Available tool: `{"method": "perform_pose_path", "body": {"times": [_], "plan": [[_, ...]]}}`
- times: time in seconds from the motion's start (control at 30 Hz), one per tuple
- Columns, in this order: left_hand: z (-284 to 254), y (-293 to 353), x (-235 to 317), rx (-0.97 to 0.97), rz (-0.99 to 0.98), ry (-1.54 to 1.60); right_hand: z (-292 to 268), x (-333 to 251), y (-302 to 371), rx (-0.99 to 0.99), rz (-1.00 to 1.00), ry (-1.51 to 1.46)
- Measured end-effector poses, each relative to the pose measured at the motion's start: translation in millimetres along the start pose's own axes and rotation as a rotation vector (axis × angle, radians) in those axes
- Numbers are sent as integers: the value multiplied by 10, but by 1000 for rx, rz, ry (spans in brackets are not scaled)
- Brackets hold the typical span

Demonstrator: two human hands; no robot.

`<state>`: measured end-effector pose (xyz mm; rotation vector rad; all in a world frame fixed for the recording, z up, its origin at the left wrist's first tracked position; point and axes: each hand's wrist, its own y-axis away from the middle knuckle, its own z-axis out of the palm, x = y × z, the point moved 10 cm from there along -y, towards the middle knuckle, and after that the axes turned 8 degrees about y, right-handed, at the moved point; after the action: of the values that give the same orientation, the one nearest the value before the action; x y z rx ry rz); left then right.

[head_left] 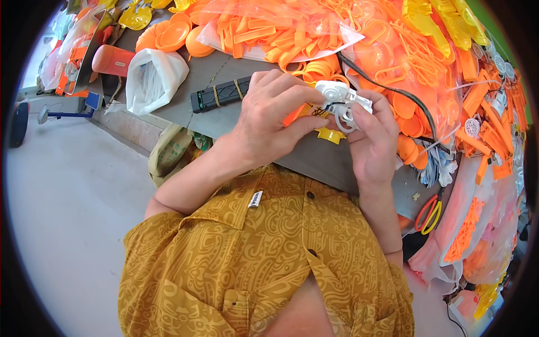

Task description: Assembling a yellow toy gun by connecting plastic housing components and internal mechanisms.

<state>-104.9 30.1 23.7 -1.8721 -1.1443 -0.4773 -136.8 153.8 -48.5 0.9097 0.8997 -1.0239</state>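
My right hand (373, 135) grips a white plastic part (337, 91) with rounded, moulded shapes and a ring-like loop below. From the left, my left hand (266, 118) reaches up to it with fingers and thumb closed in a pinch. A thin dark wire or cord (331, 105) runs between the left fingertips and the white part. What else the left fingers hold is hidden. Below the hands a small yellow piece (331, 135) shows on the grey table (314, 160). Left of my hands lies a long black plastic piece (220, 95) with tan bands around it.
Orange plastic parts (252, 31) heap up at the back, some in clear bags. Yellow parts (421, 19) lie at the far right. A white bag (156, 78) and an orange-pink cylinder (112, 60) stand left. Red-and-yellow-handled scissors (429, 214) are at the right edge.
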Motion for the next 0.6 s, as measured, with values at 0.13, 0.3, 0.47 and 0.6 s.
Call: {"method": "perform_pose_path", "body": {"times": [0.13, 0.3, 0.47, 0.6], "plan": [[-52, 36, -40, 105, 77, 38, 74, -58, -19, -75, 17, 127], [-27, 25, -32, 69, 105, 71, 120, -89, -44, -156, 12, 465], [-14, 70, 81, 68, 170, -72, 143, -35, -65, -79, -36, 403], [106, 90, 159, 7, 173, -90, 115, -73, -41, 28, -88, 340]]}}
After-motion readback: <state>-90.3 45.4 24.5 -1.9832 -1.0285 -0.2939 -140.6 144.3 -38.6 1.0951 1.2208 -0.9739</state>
